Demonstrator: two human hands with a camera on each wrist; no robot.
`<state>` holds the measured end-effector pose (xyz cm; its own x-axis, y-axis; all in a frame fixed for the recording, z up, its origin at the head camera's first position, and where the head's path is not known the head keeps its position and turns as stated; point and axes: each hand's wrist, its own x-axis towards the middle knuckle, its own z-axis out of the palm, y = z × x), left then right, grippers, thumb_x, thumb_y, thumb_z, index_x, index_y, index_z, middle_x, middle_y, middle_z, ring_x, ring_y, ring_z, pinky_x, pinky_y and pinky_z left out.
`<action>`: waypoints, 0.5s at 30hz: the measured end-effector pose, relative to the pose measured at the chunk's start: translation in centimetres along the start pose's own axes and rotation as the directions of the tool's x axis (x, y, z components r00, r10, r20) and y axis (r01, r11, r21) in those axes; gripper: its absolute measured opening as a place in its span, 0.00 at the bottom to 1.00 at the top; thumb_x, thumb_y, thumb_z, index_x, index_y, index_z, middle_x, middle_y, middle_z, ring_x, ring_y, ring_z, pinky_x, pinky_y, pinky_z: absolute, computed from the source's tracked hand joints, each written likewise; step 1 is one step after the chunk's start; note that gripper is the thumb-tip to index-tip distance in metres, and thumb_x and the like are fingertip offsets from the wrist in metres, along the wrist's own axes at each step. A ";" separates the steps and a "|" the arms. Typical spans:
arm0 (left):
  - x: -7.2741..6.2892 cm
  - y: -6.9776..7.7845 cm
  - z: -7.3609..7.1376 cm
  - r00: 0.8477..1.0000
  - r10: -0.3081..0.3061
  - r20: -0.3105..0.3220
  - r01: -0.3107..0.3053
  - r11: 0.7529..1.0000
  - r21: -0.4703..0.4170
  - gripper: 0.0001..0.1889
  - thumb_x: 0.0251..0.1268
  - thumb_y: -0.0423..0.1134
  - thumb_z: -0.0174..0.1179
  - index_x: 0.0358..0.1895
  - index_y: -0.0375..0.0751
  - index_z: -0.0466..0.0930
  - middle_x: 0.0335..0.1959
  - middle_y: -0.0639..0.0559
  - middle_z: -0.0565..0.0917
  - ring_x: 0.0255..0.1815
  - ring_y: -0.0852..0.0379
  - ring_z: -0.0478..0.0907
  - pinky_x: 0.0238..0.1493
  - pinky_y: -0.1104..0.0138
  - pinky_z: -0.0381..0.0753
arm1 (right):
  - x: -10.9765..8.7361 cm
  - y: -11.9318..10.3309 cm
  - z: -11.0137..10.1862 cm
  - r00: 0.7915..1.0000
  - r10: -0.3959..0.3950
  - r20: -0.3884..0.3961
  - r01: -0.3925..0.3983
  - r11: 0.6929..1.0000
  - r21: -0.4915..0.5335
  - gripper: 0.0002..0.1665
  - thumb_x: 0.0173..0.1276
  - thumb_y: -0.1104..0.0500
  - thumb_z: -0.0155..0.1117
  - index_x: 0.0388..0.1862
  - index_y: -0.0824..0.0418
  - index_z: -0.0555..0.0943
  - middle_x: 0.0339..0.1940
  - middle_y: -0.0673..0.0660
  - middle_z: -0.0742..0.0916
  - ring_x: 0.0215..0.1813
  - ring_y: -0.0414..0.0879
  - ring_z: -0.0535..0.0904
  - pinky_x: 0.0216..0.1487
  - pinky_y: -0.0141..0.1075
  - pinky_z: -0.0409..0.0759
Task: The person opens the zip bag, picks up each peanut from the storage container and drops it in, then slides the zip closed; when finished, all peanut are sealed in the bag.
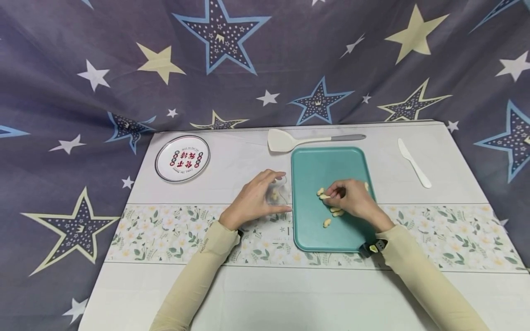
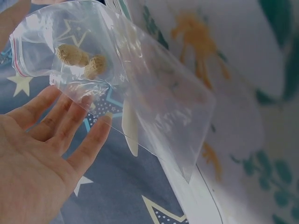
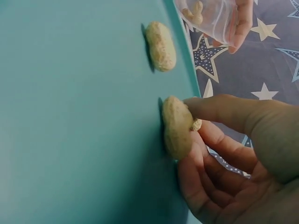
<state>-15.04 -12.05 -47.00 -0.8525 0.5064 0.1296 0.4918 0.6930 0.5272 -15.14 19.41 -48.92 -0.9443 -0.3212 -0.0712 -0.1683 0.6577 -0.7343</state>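
My left hand (image 1: pixel 253 197) holds a clear zip bag (image 2: pixel 173 112) near its mouth, just left of the teal tray (image 1: pixel 319 168). Two peanuts (image 2: pixel 72 55) show through the plastic in the left wrist view. Over the tray, my right hand (image 1: pixel 352 197) pinches a peanut (image 3: pixel 177 130) between thumb and fingers, close to the tray surface. Another peanut (image 3: pixel 161 45) lies beyond it in the right wrist view. Several more lie around this hand, among them a single peanut (image 1: pixel 327 223) nearest me; the hand partly covers some of them.
Behind the tray lies a white spatula (image 1: pixel 283 141) with a grey handle end. A white plastic knife (image 1: pixel 414 163) lies to the right. At the back left stands a round white plate (image 1: pixel 165 161) with a dark rim and red lettering. A star-patterned cloth (image 1: pixel 248 92) hangs behind the table.
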 end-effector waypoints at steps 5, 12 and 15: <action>-0.1 -0.1 0.3 1.000 -0.001 0.002 0.001 1.000 0.004 0.51 0.48 0.68 0.77 0.75 0.51 0.69 0.67 0.55 0.78 0.68 0.53 0.77 0.69 0.51 0.81 | -0.1 -0.5 -0.2 1.000 -0.026 -0.004 0.026 1.000 0.017 0.05 0.68 0.62 0.74 0.41 0.62 0.88 0.33 0.57 0.89 0.34 0.44 0.80 0.31 0.28 0.77; 0.0 -0.1 0.5 1.000 0.014 -0.006 -0.014 1.000 0.007 0.51 0.47 0.66 0.79 0.75 0.49 0.70 0.67 0.54 0.78 0.67 0.52 0.78 0.69 0.52 0.81 | 0.1 -1.7 -0.3 0.999 -0.046 -0.008 0.046 0.999 0.004 0.02 0.70 0.61 0.72 0.40 0.59 0.89 0.33 0.55 0.89 0.34 0.45 0.80 0.34 0.30 0.77; 0.1 0.0 0.5 1.000 0.017 -0.010 -0.017 1.000 0.002 0.51 0.47 0.64 0.80 0.75 0.48 0.71 0.66 0.54 0.78 0.67 0.52 0.78 0.69 0.52 0.81 | 0.3 -2.2 -0.3 0.998 -0.054 -0.014 0.054 0.999 0.009 0.02 0.70 0.60 0.72 0.39 0.58 0.89 0.32 0.54 0.89 0.35 0.46 0.80 0.35 0.31 0.78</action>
<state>-15.02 -11.75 -47.45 -0.8456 0.5131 0.1472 0.5069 0.6853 0.5229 -15.11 18.03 -47.15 -0.9377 -0.3467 -0.0223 -0.2165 0.6334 -0.7430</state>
